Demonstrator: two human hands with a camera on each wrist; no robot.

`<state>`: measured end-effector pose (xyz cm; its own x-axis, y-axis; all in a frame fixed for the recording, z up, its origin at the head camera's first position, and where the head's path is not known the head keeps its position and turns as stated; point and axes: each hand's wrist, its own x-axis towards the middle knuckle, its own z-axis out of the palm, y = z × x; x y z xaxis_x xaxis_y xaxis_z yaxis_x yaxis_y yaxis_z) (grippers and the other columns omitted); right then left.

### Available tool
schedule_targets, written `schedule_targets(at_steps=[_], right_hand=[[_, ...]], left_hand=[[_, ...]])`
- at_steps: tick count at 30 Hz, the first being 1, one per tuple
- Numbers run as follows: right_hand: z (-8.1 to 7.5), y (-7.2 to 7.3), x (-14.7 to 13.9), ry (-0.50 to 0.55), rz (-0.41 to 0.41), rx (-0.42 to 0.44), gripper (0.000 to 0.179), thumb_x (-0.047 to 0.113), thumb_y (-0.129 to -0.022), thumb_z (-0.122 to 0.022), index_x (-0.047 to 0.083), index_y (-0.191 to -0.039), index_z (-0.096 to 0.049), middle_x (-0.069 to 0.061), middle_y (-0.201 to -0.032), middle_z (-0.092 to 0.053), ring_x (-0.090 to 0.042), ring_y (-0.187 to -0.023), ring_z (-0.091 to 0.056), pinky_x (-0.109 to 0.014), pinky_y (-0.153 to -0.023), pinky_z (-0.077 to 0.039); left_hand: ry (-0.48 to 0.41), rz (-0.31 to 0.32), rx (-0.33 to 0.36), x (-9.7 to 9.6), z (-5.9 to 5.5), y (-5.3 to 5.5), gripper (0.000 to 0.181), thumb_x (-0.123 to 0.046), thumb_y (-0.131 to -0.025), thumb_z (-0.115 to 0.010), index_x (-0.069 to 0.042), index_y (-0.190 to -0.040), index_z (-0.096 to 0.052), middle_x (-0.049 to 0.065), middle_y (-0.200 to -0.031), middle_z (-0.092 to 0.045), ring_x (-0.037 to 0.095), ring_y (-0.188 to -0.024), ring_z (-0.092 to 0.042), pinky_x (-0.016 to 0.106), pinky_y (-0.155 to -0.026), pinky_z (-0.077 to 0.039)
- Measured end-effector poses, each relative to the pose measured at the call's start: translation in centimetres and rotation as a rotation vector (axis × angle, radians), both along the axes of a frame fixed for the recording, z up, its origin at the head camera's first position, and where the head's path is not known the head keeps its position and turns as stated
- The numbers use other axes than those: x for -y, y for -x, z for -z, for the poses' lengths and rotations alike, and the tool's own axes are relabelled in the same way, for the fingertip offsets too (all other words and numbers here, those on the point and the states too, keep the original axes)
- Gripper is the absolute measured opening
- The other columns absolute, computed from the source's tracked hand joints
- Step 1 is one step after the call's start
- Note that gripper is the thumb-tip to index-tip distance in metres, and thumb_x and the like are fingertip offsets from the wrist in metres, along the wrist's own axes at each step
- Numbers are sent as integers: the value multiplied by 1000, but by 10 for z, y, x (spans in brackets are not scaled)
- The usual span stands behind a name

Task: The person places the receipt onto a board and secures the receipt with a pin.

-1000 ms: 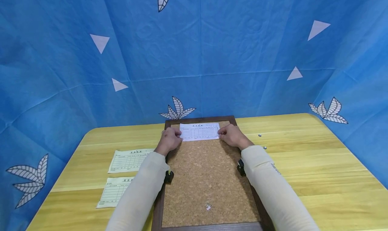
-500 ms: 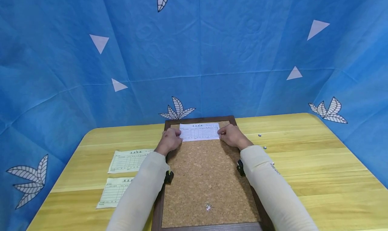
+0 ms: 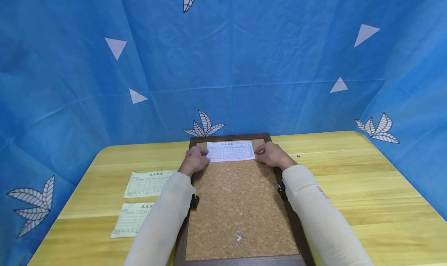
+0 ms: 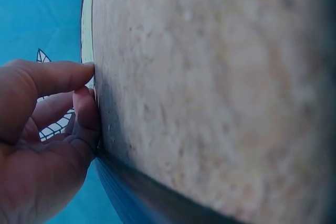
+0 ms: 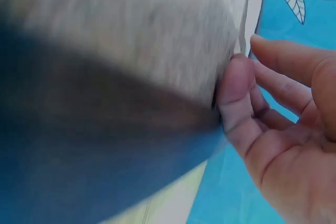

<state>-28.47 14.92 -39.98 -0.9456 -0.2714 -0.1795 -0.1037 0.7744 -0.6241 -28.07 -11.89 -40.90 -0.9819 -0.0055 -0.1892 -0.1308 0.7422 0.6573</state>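
Observation:
A white printed form slip [image 3: 230, 151] lies across the top of a cork board [image 3: 237, 204] with a dark wooden frame. My left hand [image 3: 195, 158] holds its left edge, thumb and forefinger close together there; in the left wrist view the fingertips [image 4: 86, 74] meet the board's surface. At the slip's right edge is my right hand [image 3: 272, 154]. The right wrist view shows its thumb [image 5: 236, 74] against the board by the paper's edge and the forefinger [image 5: 268, 48] a little apart from it.
Two pale green forms [image 3: 148, 183] lie one below the other left of the board, partly hidden by the left sleeve. A small silvery piece [image 3: 298, 156] is right of the board. A whitish mark [image 3: 239, 237] shows low on the cork. Blue cloth [image 3: 230, 64] hangs behind the table.
My right hand has shifted slightly to the right, and its fingers now sit just off the slip's right edge. My left hand stays put. The right sleeve now hides a second silvery piece.

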Motion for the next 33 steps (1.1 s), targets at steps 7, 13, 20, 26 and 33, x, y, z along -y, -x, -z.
schedule_targets(at_steps=[7,13,20,26,33], right_hand=[[-7,-4,-20,77,7,15,39,5,-100,-55,-14,-133,-54,-16,-84,-66,-17,-67,-61,-30,-62,-55],[-15,-6,-39,101,15,-10,38,3,-99,-57,-15,-132,-54,-12,-74,-62,-14,-60,-56,-30,-59,-52],[-22,-8,-58,129,10,-12,40,4,-98,-57,-15,-133,-53,-22,-91,-70,-24,-70,-64,-40,-65,-55],[-27,-9,-68,140,18,7,41,6,-100,-57,-16,-135,-51,-25,-97,-69,-30,-81,-66,-42,-71,-56],[-25,-11,-85,124,59,28,38,7,-101,-55,-15,-133,-53,-26,-103,-67,-30,-84,-65,-41,-72,-55]], left_hand=[[4,12,7,1,-1,0,45,-3,-92,-65,-1,-137,-59,14,-141,-56,27,-129,-49,44,-105,-41],[14,11,12,1,-3,-1,45,-4,-93,-65,-2,-138,-58,14,-142,-55,27,-132,-46,44,-107,-40],[15,2,25,1,-3,-1,45,-5,-93,-65,-3,-138,-59,14,-139,-56,27,-131,-47,45,-107,-40],[17,0,20,2,-3,-2,45,-4,-93,-65,-2,-138,-59,14,-137,-58,26,-127,-49,45,-106,-41],[20,2,-2,0,-2,-2,43,-4,-93,-66,-1,-136,-61,12,-131,-62,26,-125,-52,43,-104,-43]])
